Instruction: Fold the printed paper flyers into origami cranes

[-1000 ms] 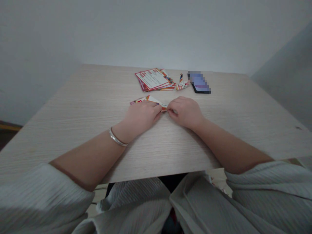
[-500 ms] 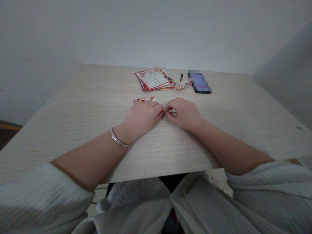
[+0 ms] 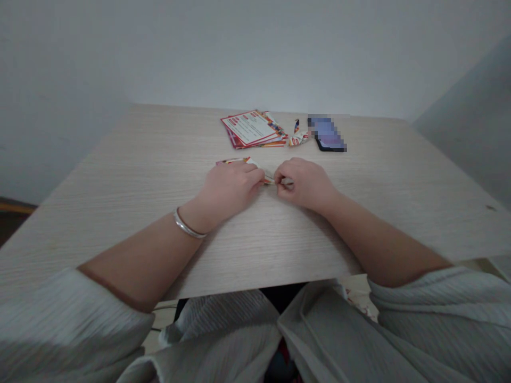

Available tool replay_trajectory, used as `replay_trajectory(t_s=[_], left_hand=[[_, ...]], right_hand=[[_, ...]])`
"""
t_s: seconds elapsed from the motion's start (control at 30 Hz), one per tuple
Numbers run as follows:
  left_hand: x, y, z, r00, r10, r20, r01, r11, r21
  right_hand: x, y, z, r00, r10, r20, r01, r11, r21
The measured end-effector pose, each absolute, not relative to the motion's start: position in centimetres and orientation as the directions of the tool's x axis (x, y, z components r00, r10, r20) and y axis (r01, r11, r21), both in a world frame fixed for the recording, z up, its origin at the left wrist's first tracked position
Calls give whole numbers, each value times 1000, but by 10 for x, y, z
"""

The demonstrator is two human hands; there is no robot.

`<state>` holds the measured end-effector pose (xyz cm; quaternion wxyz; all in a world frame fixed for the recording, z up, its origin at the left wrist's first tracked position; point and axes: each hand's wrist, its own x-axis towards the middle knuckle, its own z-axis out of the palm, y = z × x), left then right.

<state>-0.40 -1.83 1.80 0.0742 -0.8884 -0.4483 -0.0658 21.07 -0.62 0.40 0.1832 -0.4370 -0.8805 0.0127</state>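
Note:
A piece of printed paper (image 3: 253,161), white with red and coloured print, lies on the table under my left hand (image 3: 233,183). The fingers of that hand press together on its near edge, and most of the sheet is hidden beneath them. Close by on the right, my right hand (image 3: 305,183) pinches the paper's right end between thumb and fingertips. A short strip of the paper shows in the gap between both hands. A silver bangle (image 3: 187,225) circles my left wrist.
Beyond my hands, a stack of printed sheets (image 3: 251,129) lies on the pale wooden table (image 3: 159,159). To its right are a folded paper piece (image 3: 297,139) and a phone (image 3: 328,134), blurred out in part. A wall (image 3: 255,53) rises behind the table.
My hands have moved slightly apart, the left one leftward and the right one a little rightward. More of the paper now shows between them.

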Motion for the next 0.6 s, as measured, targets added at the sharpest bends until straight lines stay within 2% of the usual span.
replay_trajectory(t_s=[0.3, 0.6], left_hand=[[-8, -16, 18, 567, 800, 195, 822, -565, -74], [-10, -18, 22, 504, 851, 144, 862, -488, -136]], right_hand=[[215, -8, 10, -516, 817, 257, 807, 564, -173], [227, -5, 10, -481, 838, 257, 839, 525, -143]])
